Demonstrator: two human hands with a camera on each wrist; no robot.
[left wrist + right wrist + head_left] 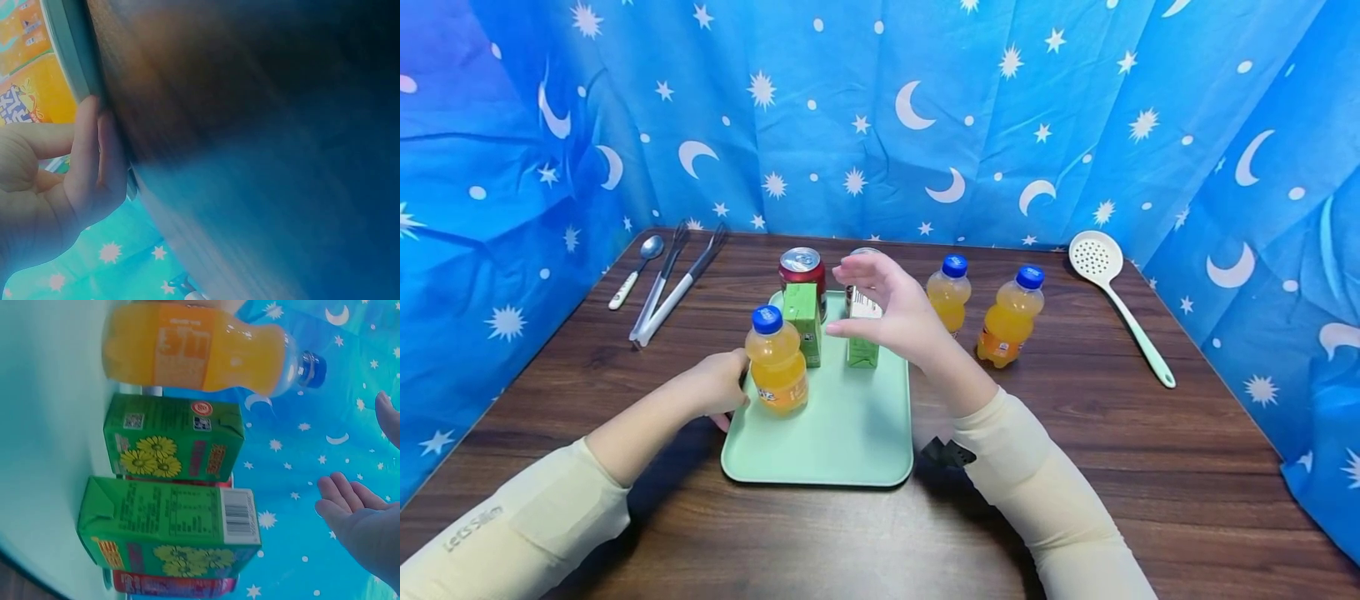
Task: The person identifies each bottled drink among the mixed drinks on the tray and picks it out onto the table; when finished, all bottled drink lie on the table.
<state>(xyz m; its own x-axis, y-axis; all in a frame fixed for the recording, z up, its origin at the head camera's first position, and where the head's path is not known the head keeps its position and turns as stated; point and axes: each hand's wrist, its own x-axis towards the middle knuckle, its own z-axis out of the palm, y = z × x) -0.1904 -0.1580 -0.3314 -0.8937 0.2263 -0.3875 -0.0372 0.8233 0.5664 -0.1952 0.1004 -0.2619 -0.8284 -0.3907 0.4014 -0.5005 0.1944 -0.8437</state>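
My left hand [718, 385] grips the left rim of a light green tray [842, 450], thumb and fingers on its edge in the left wrist view. On the tray stand an orange drink bottle [778, 367] with a blue cap, a green drink carton [805, 323] and a red can [802, 268] behind it. A second green carton [169, 525] stands to their right, partly hidden by my right hand [887, 308] in the head view. Behind that carton is another can [865, 250], mostly hidden. My right hand hovers above the carton, fingers extended and apart, holding nothing.
Two more orange drink bottles [1002, 321] stand right of the tray, one partly behind my right arm. A slotted skimmer [1120, 304] lies at the far right. At the back left lie a spoon [634, 275], a whisk [661, 279] and tongs [681, 287]. A blue curtain surrounds the table.
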